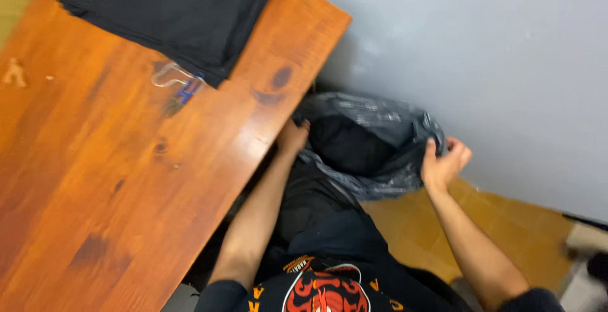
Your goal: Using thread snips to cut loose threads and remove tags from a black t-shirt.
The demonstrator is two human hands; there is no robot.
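Head view, looking down past our own dark printed shirt (326,290). A dark grey plastic bag (380,153) stands on the floor between the wooden surface (114,179) and the pale grey wall (481,58), its mouth pulled open toward us. Our left hand (292,138) is at the bag's near-left rim, right against the edge of the surface; fingers (303,125) are curled over the plastic and appear to pinch it, though the grip itself is partly hidden by the rim. Our right hand (444,163) is at the far-right rim, fingers (432,150) clenched around a gathered fold of the bag, thumb side toward the wall. The two hands are well apart, holding the opening wide. Inside the bag we see dark fabric (348,144), black, bunched, filling the lower part. On the surface, toward its far end, lies a stack of folded black cloth (171,8), and just beside its near corner sits a small clear plastic piece with a blue part (177,81), touching or nearly touching the cloth; we cannot tell which. Ochre floor tiles (437,229) show below the bag on the right.
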